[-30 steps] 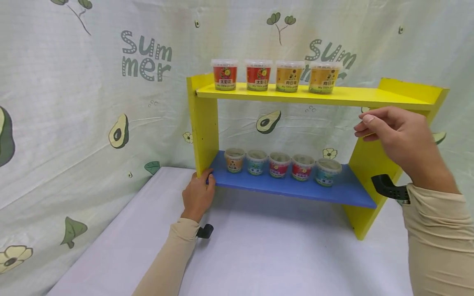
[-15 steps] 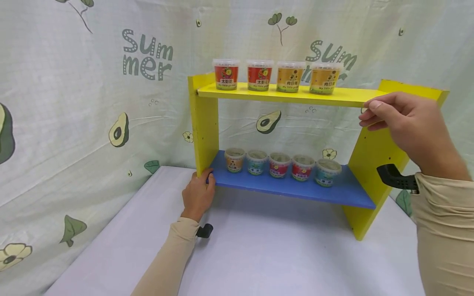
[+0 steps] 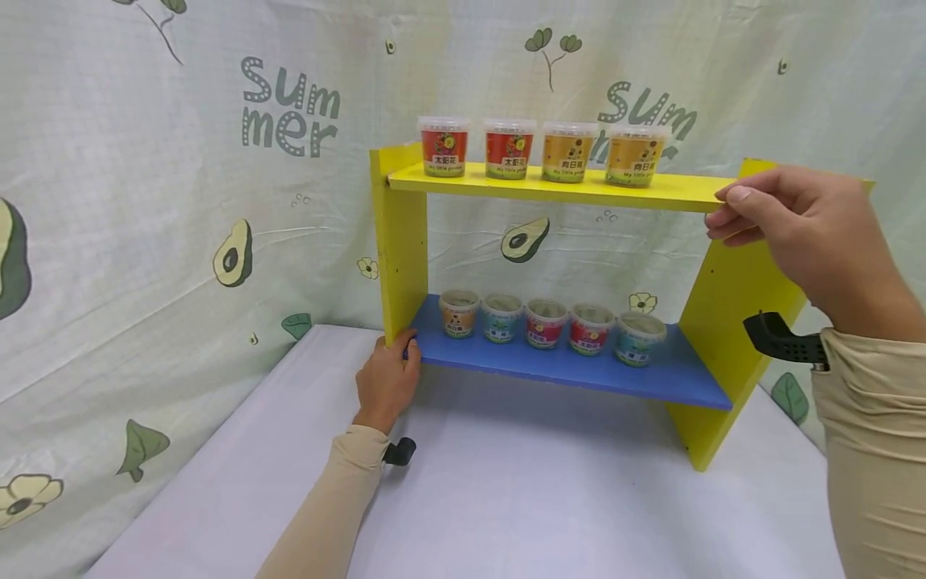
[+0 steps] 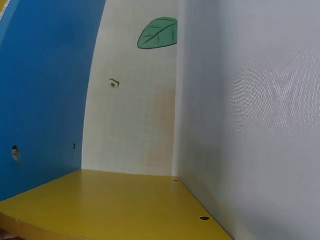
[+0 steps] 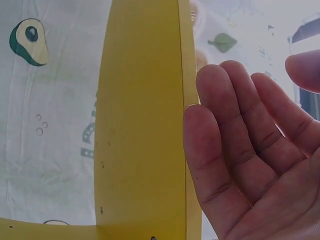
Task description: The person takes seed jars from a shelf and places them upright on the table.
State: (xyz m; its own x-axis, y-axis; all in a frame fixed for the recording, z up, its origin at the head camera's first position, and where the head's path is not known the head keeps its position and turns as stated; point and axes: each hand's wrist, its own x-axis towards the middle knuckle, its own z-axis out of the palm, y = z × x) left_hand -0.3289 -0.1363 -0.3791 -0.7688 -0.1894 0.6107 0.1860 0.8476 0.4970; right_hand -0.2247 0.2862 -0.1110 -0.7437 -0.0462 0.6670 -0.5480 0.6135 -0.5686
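Observation:
A yellow and blue two-tier wooden shelf (image 3: 405,257) stands on the white-covered table. My left hand (image 3: 388,382) grips the lower front edge of its left side panel, thumb by the blue board (image 3: 550,372). In the left wrist view the blue board (image 4: 45,95) and yellow panel (image 4: 110,207) show, the fingers mostly out of sight. My right hand (image 3: 817,229) holds nothing; its fingertips are at the front edge of the yellow top board (image 3: 506,186), near the right end. In the right wrist view the fingers (image 5: 240,115) lie extended beside that board (image 5: 142,110), thumb apart.
On the top board stand two red-labelled cups (image 3: 444,153) and two orange-labelled cups (image 3: 567,158), left of the right hand. Several smaller-looking labelled cups (image 3: 547,326) line the blue board. A patterned curtain (image 3: 166,225) hangs behind and left; white table cloth (image 3: 535,482) spreads in front.
My right hand has risen and moved slightly right, from below the top board to its front edge. The left hand stays at the side panel; the cups keep their places.

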